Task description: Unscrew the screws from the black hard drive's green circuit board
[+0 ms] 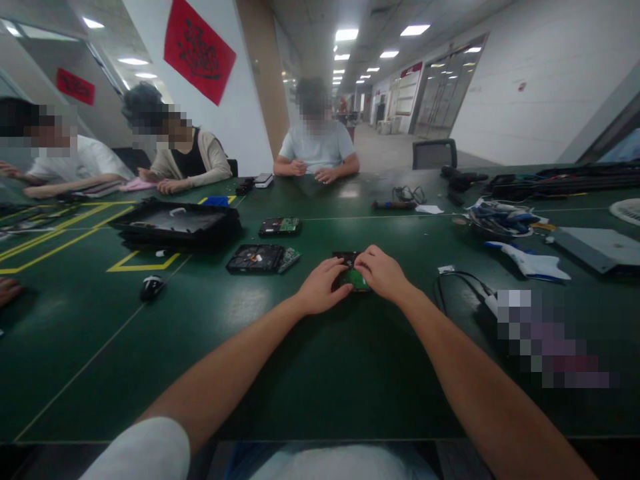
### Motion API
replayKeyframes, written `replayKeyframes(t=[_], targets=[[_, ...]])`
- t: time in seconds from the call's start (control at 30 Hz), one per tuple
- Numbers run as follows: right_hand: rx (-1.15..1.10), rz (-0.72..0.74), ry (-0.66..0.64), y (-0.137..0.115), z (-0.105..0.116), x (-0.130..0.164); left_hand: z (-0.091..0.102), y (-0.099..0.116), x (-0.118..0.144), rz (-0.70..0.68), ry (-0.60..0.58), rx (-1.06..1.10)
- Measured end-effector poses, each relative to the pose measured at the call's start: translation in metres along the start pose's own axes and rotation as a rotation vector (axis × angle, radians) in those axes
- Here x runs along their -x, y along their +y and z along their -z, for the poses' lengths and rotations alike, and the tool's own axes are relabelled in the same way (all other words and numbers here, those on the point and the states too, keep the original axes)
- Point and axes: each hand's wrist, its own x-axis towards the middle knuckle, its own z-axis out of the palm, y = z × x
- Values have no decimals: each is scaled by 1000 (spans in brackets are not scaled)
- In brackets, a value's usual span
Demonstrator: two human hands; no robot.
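A hard drive [358, 281] lies on the green table in front of me, its green circuit board facing up and its upper part dark. My left hand [323, 285] grips the drive's left side, fingers over the far part and thumb along the near edge. Curled over the drive's upper right is my right hand [381, 272], its fingertips pinched together against the top; whatever is between them is hidden. To the left are an opened black hard drive [255, 258], a loose circuit board [289, 259] leaning at its side, and another hard drive [280, 227] behind.
Black trays [175, 223] and a black mouse [151, 288] are on the left. On the right lie a cable [463, 273], a grey metal box [595, 247], a bundle of blue-white scraps [503, 219] and a power drill [463, 177]. Several people sit across the table.
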Motion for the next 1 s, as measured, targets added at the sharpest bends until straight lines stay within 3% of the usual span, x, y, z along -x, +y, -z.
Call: replayKeyframes(t=[0.53, 1.0], targets=[[173, 14, -108, -9, -5, -2, 2, -1, -1, -3, -12, 41], [148, 49, -139, -9, 0, -1, 0, -3, -1, 5, -26, 64]])
